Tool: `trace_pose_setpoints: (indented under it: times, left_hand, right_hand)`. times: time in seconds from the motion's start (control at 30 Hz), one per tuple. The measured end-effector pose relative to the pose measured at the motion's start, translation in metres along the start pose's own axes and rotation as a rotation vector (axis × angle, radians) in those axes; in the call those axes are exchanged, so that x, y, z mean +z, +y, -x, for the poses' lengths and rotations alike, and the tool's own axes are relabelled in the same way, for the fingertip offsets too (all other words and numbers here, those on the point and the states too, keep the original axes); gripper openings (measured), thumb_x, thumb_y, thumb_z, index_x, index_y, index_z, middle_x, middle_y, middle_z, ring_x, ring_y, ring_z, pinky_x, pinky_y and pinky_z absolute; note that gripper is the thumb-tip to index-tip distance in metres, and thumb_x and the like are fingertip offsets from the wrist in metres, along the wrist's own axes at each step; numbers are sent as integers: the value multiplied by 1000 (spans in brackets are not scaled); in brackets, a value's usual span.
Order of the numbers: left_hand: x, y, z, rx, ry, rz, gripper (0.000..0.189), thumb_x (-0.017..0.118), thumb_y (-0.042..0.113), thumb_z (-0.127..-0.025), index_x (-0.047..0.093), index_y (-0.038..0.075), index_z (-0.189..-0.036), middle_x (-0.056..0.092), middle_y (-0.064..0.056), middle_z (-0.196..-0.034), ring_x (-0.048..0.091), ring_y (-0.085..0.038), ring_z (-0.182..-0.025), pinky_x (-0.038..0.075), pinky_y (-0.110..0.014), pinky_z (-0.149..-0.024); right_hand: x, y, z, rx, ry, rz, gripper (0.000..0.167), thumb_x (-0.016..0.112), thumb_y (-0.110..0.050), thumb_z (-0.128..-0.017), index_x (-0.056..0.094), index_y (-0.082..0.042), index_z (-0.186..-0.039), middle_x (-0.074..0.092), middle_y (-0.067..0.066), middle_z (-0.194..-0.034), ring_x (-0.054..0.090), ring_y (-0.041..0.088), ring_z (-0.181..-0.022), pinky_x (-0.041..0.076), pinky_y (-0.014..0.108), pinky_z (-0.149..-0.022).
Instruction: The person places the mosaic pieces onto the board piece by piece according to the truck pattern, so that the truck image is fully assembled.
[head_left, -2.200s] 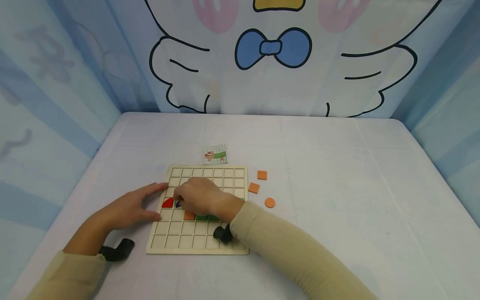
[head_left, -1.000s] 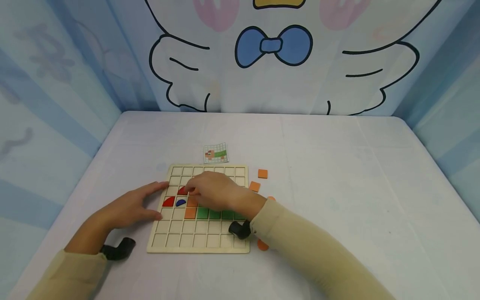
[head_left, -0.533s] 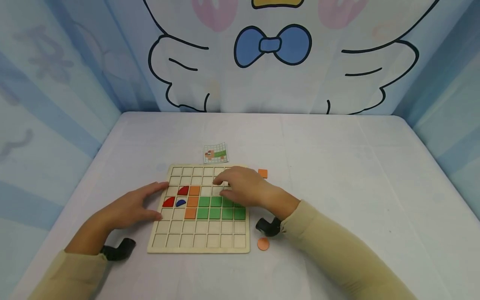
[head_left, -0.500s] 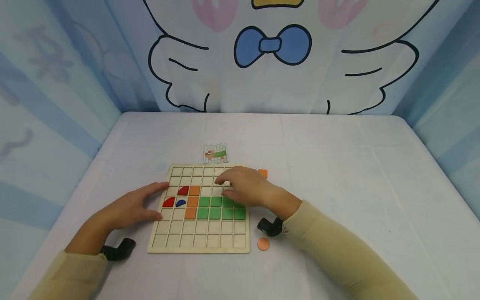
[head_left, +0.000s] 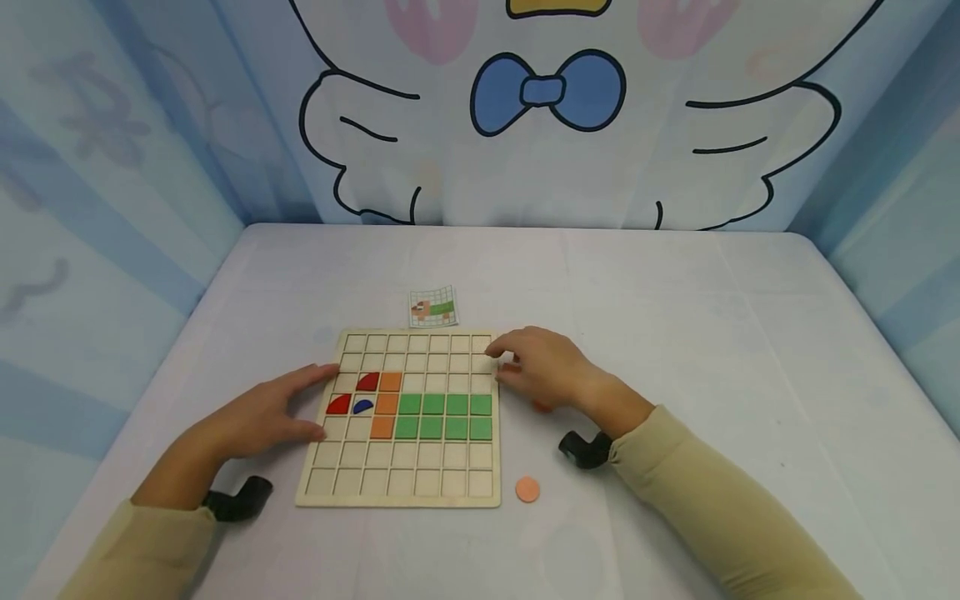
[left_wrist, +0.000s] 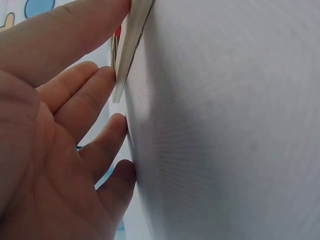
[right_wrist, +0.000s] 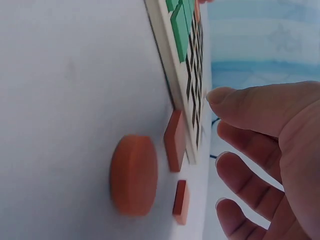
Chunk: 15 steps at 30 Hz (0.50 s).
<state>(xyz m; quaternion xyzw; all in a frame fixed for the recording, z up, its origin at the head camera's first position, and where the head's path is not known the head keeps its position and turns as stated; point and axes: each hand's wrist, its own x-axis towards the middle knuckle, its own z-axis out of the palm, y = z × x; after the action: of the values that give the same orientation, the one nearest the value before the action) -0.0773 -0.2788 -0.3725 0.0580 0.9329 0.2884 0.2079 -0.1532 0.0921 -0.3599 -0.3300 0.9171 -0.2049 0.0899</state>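
Observation:
A wooden grid board (head_left: 405,482) lies on the table. My left hand (head_left: 251,412) touches its left edge, with thumb and fingers spread. Set in its cells are two red quarter-circle pieces (head_left: 367,382), a blue half-circle piece (head_left: 363,407), a column of orange squares (head_left: 386,404) and two rows of green squares (head_left: 432,405). My right hand (head_left: 551,367) hovers by the board's upper right edge, fingers loosely bent and holding nothing. Near it, the right wrist view shows two loose orange squares (right_wrist: 175,142) and an orange disc (right_wrist: 134,175); the hand mostly hides these in the head view.
Behind the board lies a small picture card (head_left: 432,307) with a coloured grid pattern. Another orange disc (head_left: 527,489) lies right of the board's near corner. A patterned curtain (head_left: 547,167) hangs behind the white table (head_left: 697,333).
My right hand has left the blue half-circle and then the orange column, moving right past the board's edge to the loose orange pieces. The left hand stays in place.

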Motion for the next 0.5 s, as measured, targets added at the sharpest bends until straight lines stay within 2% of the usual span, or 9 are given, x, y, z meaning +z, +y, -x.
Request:
trace_pose_setpoints:
  times: [0.3,0.5]
  left_hand:
    - [0,1,1,3,1,6,92,83,35,-81,35,13,-156,27,-23,-159,22,-48,-144,25,-65,-108]
    - [0,0,1,4,7,11,91,83,35,-81,36,14,-156,28,-23,-158,23,-48,-143,25,-66,-108]
  right_hand:
    - [3,16,8,55,-2,21,34,71,-23,-93,69,-10,-124,69,3,-119,61,21,-106,48,41,-90]
    - [5,20,9,75,-7,38,30,72,-24,-92,71,-11,-119,70,-1,-110,60,20,-100,48,40,-87]
